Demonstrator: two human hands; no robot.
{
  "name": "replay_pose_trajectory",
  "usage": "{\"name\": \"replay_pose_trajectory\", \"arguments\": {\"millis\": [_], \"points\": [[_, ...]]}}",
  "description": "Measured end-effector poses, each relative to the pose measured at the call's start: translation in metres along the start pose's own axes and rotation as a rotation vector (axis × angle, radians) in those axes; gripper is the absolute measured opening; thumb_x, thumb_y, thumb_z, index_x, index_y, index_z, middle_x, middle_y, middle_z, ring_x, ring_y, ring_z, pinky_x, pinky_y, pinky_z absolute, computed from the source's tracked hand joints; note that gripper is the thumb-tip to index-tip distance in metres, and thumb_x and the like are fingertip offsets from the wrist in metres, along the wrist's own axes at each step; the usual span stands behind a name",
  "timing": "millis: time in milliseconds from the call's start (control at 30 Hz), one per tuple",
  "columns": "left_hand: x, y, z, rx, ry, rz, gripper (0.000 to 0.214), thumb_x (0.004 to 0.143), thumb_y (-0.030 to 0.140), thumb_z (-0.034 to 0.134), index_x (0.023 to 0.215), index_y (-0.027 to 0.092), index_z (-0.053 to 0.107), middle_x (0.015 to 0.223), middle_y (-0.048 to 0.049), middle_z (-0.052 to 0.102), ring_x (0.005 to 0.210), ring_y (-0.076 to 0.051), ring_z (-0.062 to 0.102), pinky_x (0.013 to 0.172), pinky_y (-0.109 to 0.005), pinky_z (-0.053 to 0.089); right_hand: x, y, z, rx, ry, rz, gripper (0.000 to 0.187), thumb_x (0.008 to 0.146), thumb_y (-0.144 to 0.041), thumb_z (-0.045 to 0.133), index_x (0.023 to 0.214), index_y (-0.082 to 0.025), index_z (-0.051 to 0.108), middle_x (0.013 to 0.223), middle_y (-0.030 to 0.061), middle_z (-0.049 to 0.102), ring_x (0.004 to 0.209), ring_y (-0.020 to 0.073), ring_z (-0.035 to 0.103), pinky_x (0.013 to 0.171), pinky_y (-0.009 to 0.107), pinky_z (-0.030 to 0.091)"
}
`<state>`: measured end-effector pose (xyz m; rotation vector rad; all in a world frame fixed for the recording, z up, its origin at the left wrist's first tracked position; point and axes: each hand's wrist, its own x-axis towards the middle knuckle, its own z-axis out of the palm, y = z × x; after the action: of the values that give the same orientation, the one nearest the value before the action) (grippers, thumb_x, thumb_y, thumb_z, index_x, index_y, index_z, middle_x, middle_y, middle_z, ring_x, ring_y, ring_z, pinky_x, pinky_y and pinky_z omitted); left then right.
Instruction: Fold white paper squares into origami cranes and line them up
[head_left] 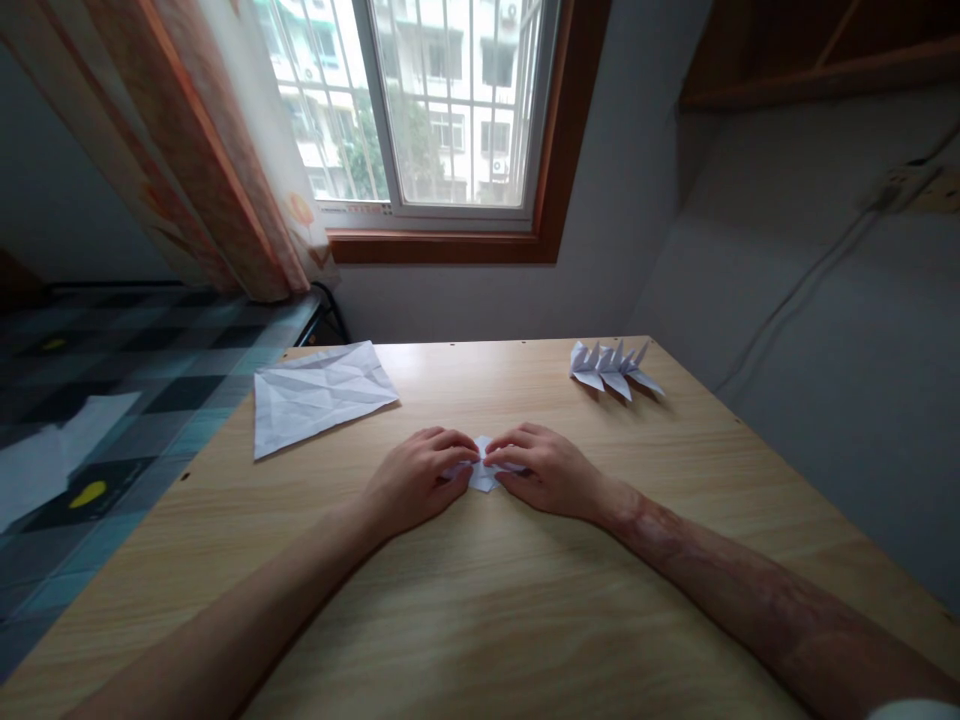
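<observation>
Head camera, looking down along both my forearms: far out to the left of my left hand, loose white sheets (pixel 67 445) lie on the checked bed cover (pixel 176 395), probably left there to be off the work surface. Nearer, ahead of my left hand and to its left, a creased sheet (pixel 322 390) rests flat on the wooden table (pixel 480 610), its fold lines fanning across it; I'd guess it is set aside so my fingers have room. My left hand (pixel 431 475) has its thumb and fingers closed on one side of the folded paper (pixel 484 478), which sits on the table between my two hands. I judge that the tabletop backs the paper while my fingertips keep both sides steady. It looks small, white and faceted, with a blunt point toward me; my fingers hide its outer parts, so I cannot tell its full outline. My right hand (pixel 547 470) mirrors the left, thumb and fingers closed on the other side. Ahead of that hand and to its right, a row of pointed paper pieces (pixel 611 370) stands with spikes upward, likely placed there beyond my elbows' sweep.
</observation>
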<state>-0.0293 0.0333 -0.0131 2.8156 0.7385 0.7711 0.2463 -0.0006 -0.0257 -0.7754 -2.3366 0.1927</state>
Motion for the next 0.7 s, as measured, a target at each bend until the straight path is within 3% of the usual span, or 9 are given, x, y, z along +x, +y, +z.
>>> {"name": "replay_pose_trajectory", "arguments": {"millis": [167, 400, 600, 700], "points": [[0.001, 0.002, -0.004, -0.03, -0.009, -0.007, 0.021, 0.102, 0.019, 0.065, 0.113, 0.025, 0.081, 0.119, -0.0072, 0.083, 0.103, -0.023, 0.076, 0.093, -0.038, 0.064, 0.002, -0.007, -0.007, -0.029, -0.072, 0.015, 0.027, 0.103, -0.032, 0.076, 0.129, -0.027, 0.074, 0.13, 0.0086, 0.078, 0.117, 0.0276, 0.072, 0.106, 0.046, 0.059], [-0.001, -0.004, -0.015, -0.007, -0.056, 0.124, 0.037, 0.101, 0.018, 0.065, 0.132, 0.032, 0.08, 0.122, -0.0061, 0.083, 0.103, -0.022, 0.078, 0.092, -0.036, 0.064, 0.001, -0.004, -0.005, -0.087, -0.079, -0.003, 0.025, 0.107, -0.035, 0.072, 0.132, -0.028, 0.075, 0.125, 0.0085, 0.079, 0.111, 0.0271, 0.072, 0.1, 0.045, 0.061], [-0.006, -0.019, -0.025, 0.017, -0.148, 0.228, 0.034, 0.105, 0.037, 0.072, 0.138, 0.028, 0.078, 0.129, -0.0108, 0.081, 0.107, -0.024, 0.08, 0.096, -0.036, 0.065, 0.0, -0.006, -0.008, -0.087, -0.088, -0.01, 0.028, 0.102, -0.038, 0.076, 0.127, -0.027, 0.076, 0.125, 0.009, 0.078, 0.107, 0.0278, 0.072, 0.098, 0.046, 0.061], [-0.007, -0.023, -0.025, 0.063, -0.135, 0.24, 0.028, 0.109, 0.034, 0.067, 0.134, 0.027, 0.079, 0.127, -0.0104, 0.082, 0.104, -0.022, 0.081, 0.093, -0.033, 0.065, 0.0, -0.008, -0.01, -0.077, -0.09, 0.0, 0.034, 0.099, -0.039, 0.078, 0.129, -0.025, 0.073, 0.128, 0.0105, 0.076, 0.109, 0.029, 0.071, 0.099, 0.047, 0.06]]}}
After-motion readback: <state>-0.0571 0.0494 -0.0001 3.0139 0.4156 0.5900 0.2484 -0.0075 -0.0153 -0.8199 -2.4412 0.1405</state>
